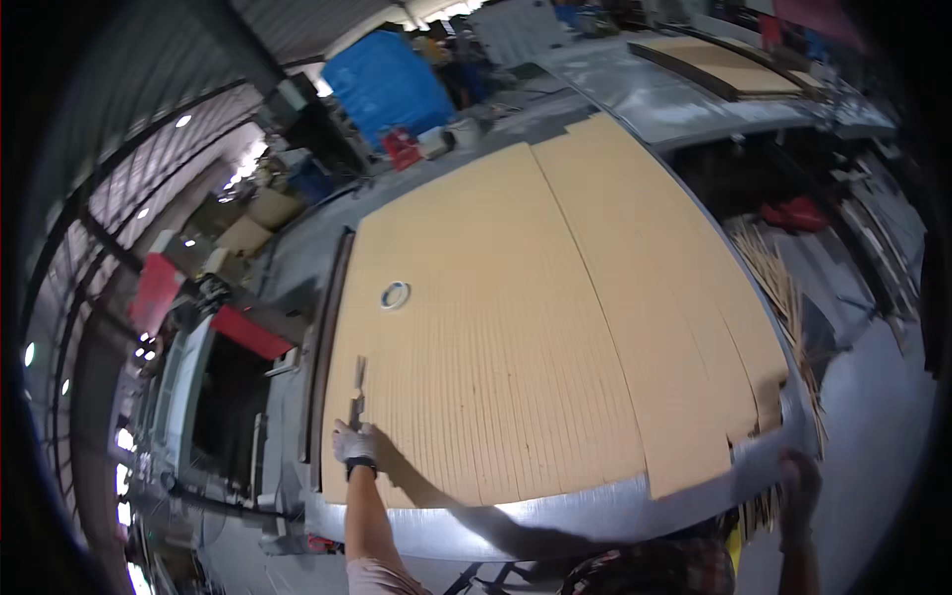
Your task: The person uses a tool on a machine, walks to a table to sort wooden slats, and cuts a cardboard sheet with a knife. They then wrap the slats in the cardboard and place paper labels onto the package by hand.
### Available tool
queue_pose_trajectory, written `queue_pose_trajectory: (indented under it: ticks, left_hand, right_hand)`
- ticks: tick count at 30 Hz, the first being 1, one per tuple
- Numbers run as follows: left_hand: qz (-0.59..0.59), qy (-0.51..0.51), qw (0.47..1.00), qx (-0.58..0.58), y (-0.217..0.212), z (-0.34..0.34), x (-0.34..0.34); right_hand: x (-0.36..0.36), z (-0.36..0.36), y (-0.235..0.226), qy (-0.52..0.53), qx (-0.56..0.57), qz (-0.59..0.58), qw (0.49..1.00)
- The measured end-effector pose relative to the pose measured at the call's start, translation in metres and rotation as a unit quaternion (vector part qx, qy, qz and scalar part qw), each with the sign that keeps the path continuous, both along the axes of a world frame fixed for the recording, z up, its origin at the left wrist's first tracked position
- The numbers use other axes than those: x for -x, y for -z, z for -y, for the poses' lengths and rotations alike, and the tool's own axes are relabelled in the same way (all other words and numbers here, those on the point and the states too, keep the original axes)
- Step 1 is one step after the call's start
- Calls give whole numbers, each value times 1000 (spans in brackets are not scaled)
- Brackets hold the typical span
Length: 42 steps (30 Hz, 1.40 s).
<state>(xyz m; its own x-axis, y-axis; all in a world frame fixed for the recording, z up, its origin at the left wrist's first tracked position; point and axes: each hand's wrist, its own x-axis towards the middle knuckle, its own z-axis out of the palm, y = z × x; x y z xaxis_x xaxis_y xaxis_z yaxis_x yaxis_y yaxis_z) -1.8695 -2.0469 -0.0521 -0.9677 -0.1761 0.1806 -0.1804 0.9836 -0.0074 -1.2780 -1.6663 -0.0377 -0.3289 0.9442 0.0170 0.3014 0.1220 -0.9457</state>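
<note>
The knife (357, 389) lies blade-forward on the near-left part of the big tan ribbed mat (516, 327), its handle grasped by the left hand's (354, 441) gloved fingers. The right hand (799, 476) hangs off the tabletop's (595, 511) near-right corner; its fingers are too dim to tell. Farther on, a tape ring (395, 295) rests on the mat.

A roll of tape (395, 295) lies flat, out in the open. Up at the far end there's a big blue bin (389, 84), and just in front of it a small red box (402, 149). Off to the right, a bundle of thin wooden sticks (778, 283) fans out below a red container (793, 213). Far back, another stack of boards (719, 64).
</note>
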Motion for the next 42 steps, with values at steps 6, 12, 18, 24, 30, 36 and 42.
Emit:
queue_pose_trajectory:
  ticks: [6,12,18,24,30,36,42]
  left_hand:
    - [210,171,830,-488,37,3,34]
    - [321,780,471,-257,-13,-144,-246]
    - [506,783,347,-104,-66,-287,-336]
    - [-39,832,550,-52,15,-496,-367]
    - [37,868,492,58,46,-515,-365]
    - [43,868,483,105,39,-519,-365]
    - [69,861,492,111,40,-520,-362]
  right_hand:
    - [133,119,-20,-333,-109,47,935]
    - [190,147,-33,-189,205,-209,937]
    - [50,96,-4,213,223,-122,943]
    - [-5,1,27,81,133,252,955]
    - [3,-32,4,-65,203,300,930]
    - [1,-63,1,-131,233,304,914]
    - [5,-65,-1,-115,236,317,911]
